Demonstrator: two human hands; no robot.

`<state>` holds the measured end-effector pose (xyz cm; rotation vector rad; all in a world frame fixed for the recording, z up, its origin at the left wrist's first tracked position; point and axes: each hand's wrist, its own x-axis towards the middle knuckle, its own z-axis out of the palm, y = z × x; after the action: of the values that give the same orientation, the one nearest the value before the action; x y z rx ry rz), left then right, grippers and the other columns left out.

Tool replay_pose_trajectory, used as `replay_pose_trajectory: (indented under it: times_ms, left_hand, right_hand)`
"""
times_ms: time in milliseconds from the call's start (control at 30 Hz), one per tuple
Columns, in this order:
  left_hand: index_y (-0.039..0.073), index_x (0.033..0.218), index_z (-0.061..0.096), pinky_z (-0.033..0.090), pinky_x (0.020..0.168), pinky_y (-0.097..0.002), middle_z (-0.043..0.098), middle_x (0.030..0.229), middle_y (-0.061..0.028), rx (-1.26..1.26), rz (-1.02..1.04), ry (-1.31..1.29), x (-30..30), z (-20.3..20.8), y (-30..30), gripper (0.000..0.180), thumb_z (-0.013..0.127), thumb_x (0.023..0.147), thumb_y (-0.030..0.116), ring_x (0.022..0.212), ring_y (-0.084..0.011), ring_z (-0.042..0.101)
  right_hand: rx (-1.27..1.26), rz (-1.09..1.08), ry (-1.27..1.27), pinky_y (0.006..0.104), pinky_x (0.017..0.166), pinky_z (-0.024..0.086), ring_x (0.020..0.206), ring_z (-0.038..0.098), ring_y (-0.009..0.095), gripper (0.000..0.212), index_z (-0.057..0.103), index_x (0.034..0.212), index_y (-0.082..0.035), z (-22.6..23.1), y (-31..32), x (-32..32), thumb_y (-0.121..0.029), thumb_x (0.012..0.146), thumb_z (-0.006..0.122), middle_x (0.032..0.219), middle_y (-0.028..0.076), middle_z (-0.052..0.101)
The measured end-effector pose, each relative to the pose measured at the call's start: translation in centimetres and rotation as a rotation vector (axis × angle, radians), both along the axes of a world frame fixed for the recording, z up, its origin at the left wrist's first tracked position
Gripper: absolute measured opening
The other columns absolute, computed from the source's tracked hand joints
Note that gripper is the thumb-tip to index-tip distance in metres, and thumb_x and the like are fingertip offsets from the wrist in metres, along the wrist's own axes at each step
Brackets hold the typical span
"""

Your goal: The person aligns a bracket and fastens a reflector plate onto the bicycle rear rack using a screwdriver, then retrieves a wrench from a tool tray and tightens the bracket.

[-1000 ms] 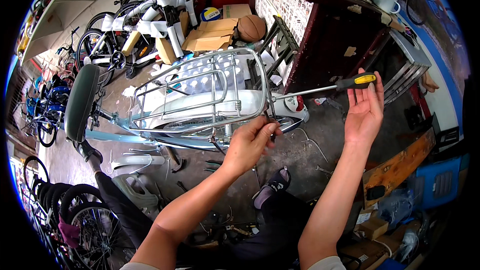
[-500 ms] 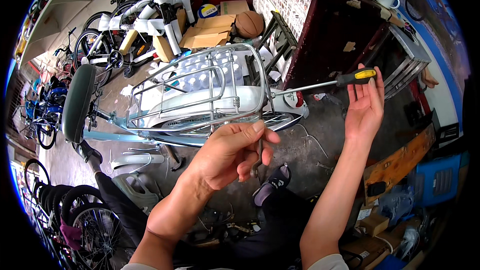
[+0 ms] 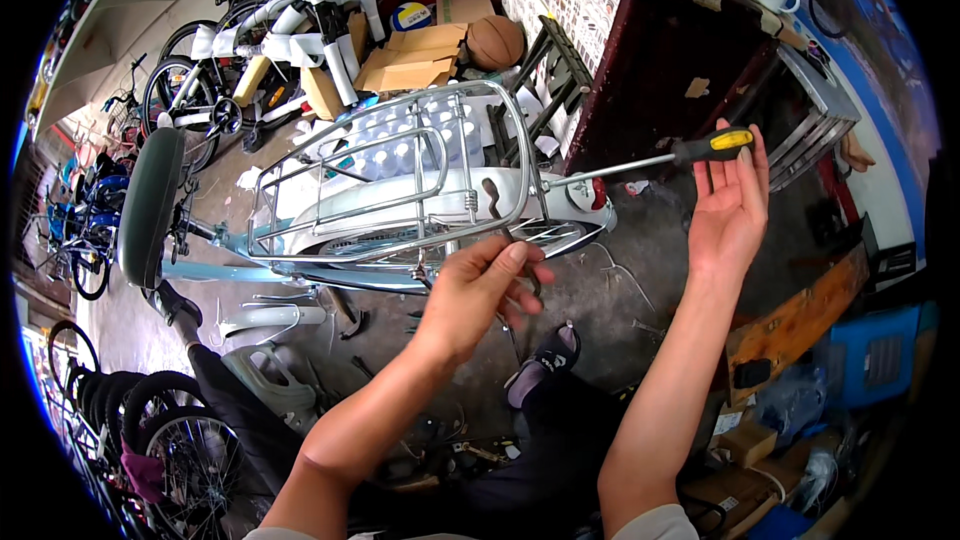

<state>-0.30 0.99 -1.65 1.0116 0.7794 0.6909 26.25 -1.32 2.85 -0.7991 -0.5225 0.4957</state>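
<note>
At the lower edge, both bare forearms reach up toward the centre. The left hand [image 3: 485,285], at mid-frame, is closed on a bent dark metal wrench [image 3: 493,198]; the tool's upper end shows against the white rear mudguard [image 3: 455,184], within the outline of the chrome rear carrier [image 3: 444,162]. The right hand [image 3: 731,205], right of centre, holds a screwdriver [image 3: 715,146] loosely in its fingers by the black-and-yellow handle, palm exposed. The shank runs left to the carrier's rear end; the exact contact of its tip cannot be determined.

The light-blue bicycle [image 3: 235,270] extends across the centre and left, its dark padded saddle [image 3: 152,208] at left and a red reflector [image 3: 598,193] at the mudguard's tail. On the floor below it lie a hammer [image 3: 346,314] and a loose white mudguard [image 3: 272,320].

Beyond the carrier stand clear bottles [image 3: 405,152]. Farther off, at upper centre, are flattened cardboard [image 3: 410,62], a basketball [image 3: 494,43] and a volleyball [image 3: 410,17]; partly wrapped bicycles [image 3: 300,15] occupy the upper left.
</note>
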Motion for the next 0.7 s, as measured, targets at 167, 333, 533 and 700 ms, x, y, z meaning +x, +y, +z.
replay_pose_trajectory:
  times_ms: [167, 333, 533, 700]
  left_hand:
    - [-0.003, 0.106, 0.064, 0.037, 0.038, -0.0213, 0.069, 0.08, -0.0149, -0.193, -0.202, -0.069, -1.2, 3.6, 0.2, 0.037, 0.051, 0.105, 0.031, 0.045, -0.0099, 0.054]
    - [-0.006, 0.105, 0.064, 0.032, 0.034, -0.0203, 0.068, 0.077, -0.0157, -0.343, -0.258, -0.235, -2.0, 4.1, 0.5, 0.04, 0.049, 0.105, 0.031, 0.04, -0.009, 0.048]
    - [-0.006, 0.104, 0.065, 0.033, 0.036, -0.0201, 0.068, 0.075, -0.0169, -0.313, -0.198, -0.192, -1.7, 5.1, -0.2, 0.04, 0.049, 0.105, 0.03, 0.039, -0.0092, 0.049]
    - [-0.005, 0.104, 0.067, 0.037, 0.041, -0.02, 0.07, 0.079, -0.012, -0.061, -0.198, 0.014, -1.1, 4.6, -0.4, 0.035, 0.051, 0.104, 0.026, 0.044, -0.0067, 0.049]
  right_hand:
    - [0.006, 0.01, -0.017, 0.0353, 0.106, 0.037, 0.12, 0.056, 0.02, 0.043, 0.05, 0.139, -0.012, -0.1, -0.2, 0.2, -0.021, 0.098, 0.059, 0.134, 0.016, 0.059]
    - [0.009, 0.012, -0.012, 0.0356, 0.106, 0.037, 0.121, 0.056, 0.02, 0.043, 0.05, 0.138, -0.011, -0.1, -0.2, 0.1, -0.021, 0.098, 0.06, 0.134, 0.016, 0.06]
    - [0.022, 0.026, -0.02, 0.0358, 0.106, 0.037, 0.121, 0.056, 0.02, 0.043, 0.05, 0.138, -0.011, 0.1, 0.1, 0.2, -0.02, 0.097, 0.06, 0.134, 0.017, 0.059]
    - [0.016, 0.015, -0.02, 0.0359, 0.107, 0.037, 0.122, 0.055, 0.02, 0.043, 0.05, 0.139, -0.011, 0.2, -0.1, 0.2, -0.02, 0.098, 0.059, 0.134, 0.016, 0.059]
